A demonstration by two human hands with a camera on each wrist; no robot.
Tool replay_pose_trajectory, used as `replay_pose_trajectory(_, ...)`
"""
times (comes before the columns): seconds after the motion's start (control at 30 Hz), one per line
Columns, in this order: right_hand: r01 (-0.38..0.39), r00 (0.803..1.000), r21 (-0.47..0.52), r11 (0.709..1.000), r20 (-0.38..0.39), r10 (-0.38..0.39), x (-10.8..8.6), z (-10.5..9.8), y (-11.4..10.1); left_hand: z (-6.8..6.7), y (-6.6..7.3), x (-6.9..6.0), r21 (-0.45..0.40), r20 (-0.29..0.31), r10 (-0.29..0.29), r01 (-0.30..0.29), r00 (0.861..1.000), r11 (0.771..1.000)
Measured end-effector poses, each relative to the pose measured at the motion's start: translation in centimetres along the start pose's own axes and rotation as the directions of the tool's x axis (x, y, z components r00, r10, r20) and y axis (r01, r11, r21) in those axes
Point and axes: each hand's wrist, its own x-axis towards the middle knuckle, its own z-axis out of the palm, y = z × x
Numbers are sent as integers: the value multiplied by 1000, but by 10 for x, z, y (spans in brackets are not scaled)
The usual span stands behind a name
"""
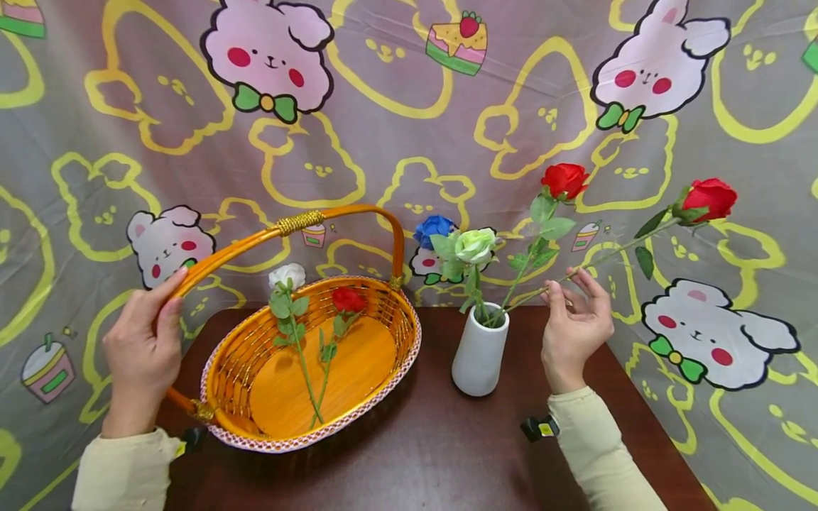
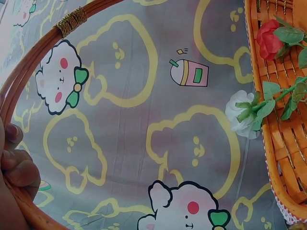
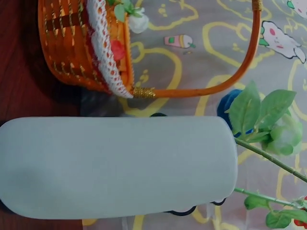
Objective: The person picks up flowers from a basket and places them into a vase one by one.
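My left hand (image 1: 143, 348) grips the handle (image 1: 230, 248) of an orange woven basket (image 1: 233, 383), its fingers (image 2: 21, 167) curled round the handle in the left wrist view. Inside the basket lie a white rose (image 1: 287, 275) and a red rose (image 1: 348, 299), their stems crossing near the front rim. With thumb and fingers, my right hand (image 1: 578, 326) pinches the stem of another red rose (image 1: 709, 201), which leans right from a white vase (image 1: 476, 358). A second red rose (image 1: 565, 180), a pale green rose (image 1: 476, 245) and a blue rose (image 1: 434, 231) also stand there.
Everything stands on a dark brown table (image 1: 409, 468). A patterned cloth (image 1: 396, 142) with rabbit drawings hangs close behind and at both sides. In the right wrist view, the vase (image 3: 115, 167) stands beside the lace-edged basket (image 3: 69, 43).
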Motion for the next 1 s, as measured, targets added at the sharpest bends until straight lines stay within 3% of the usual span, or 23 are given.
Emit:
replay_pose_trajectory(0.37,-21,998,-20,1000,53,22,-8,-5,11,0,-7,-2,15,15,-6,6,1000,1000)
replay_pose_trajectory(0.63,53,988,-200,978,150,-23,-16,-15,24,1,-14,-5,48,30,-13,12,999,999)
replay_pose_trajectory(0.8,123,967,-256,959,249,-58,-20,-19,30,2,-13,-4,42,24,-9,8,1000,999)
replay_pose_trajectory(1.0,189,923,-349,918,382,-45,-24,-19,31,1,-11,-3,36,19,-10,9,1000,999)
